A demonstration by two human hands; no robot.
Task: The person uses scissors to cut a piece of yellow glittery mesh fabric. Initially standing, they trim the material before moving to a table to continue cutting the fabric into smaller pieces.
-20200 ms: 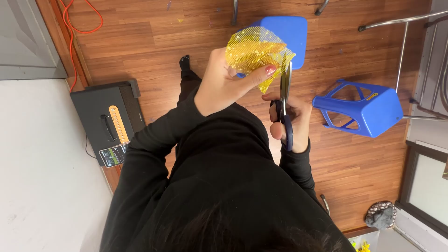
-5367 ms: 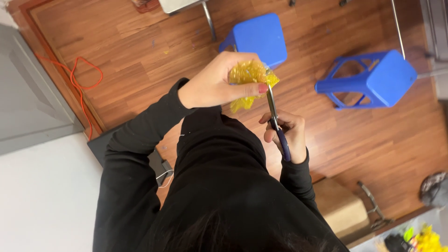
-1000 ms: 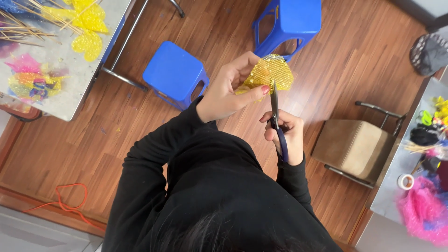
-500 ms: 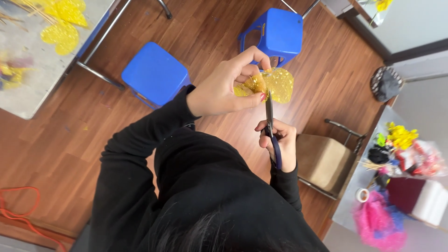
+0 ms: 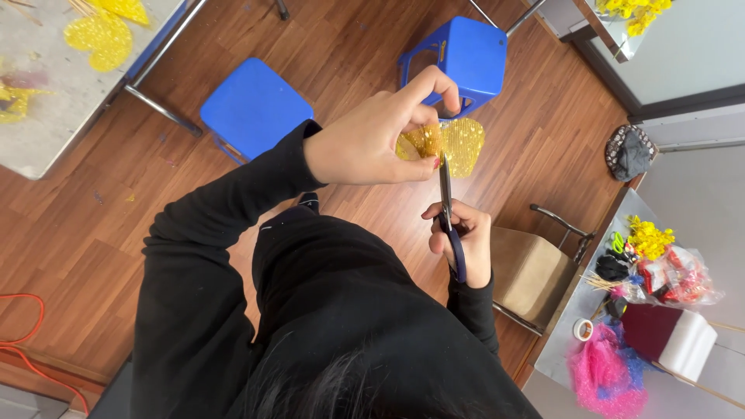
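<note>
Left hand [image 5: 372,143] pinched a yellow mesh piece [image 5: 454,143] in midair above the floor, right hand's [image 5: 462,240] grip closed round scissors [image 5: 448,213] whose blades met its lower edge; outline looked largely rounded, trimming apparently not yet finished.

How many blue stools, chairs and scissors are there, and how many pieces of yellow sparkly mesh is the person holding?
Blue stools: 2
Padded chairs: 1
Scissors: 1, in the right hand
Yellow sparkly mesh pieces held: 1, in the left hand
Total: 5
</note>
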